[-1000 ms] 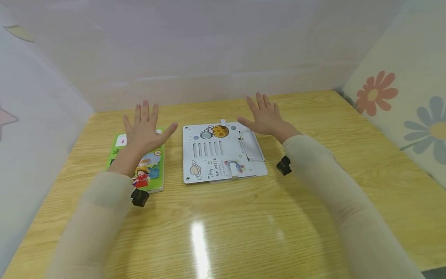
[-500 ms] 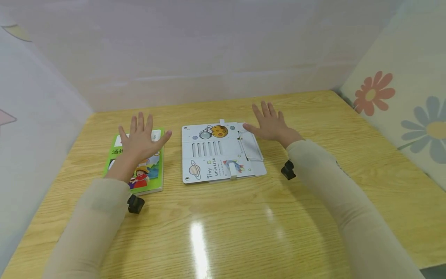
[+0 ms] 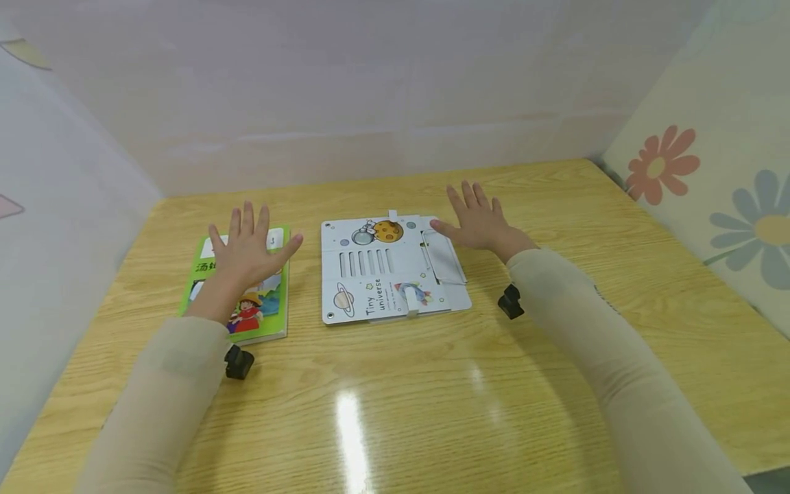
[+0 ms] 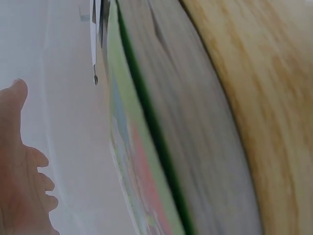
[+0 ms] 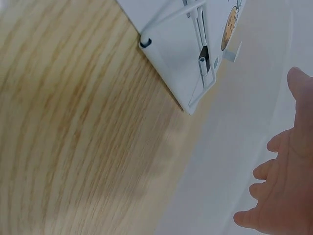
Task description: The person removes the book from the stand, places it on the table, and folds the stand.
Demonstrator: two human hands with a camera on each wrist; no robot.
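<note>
A thick green picture-cover book point(image 3: 271, 319) lies on the table at the left, and its page edges point(image 4: 181, 122) fill much of the left wrist view. Over it hovers my left hand point(image 3: 245, 257), fingers spread and apart from the cover. In the middle lies a folded white book stand point(image 3: 407, 257) printed with an astronaut, planets and "Tiny universe". Its wire leg point(image 5: 212, 73) shows up close in the right wrist view. My right hand point(image 3: 476, 223) is held with fingers spread near the stand's right edge, thumb closest to it. Neither hand holds anything.
The wooden table point(image 3: 432, 405) has a pale wall point(image 3: 382, 89) behind it. A flower-patterned panel point(image 3: 710, 274) stands at the right, and another light panel point(image 3: 55, 171) at the left. A black wrist-worn device point(image 3: 239, 361) sits under each sleeve.
Both hands have drawn slightly back toward me, the left also a little leftward and the right a little rightward. The book and book stand lie where they were.
</note>
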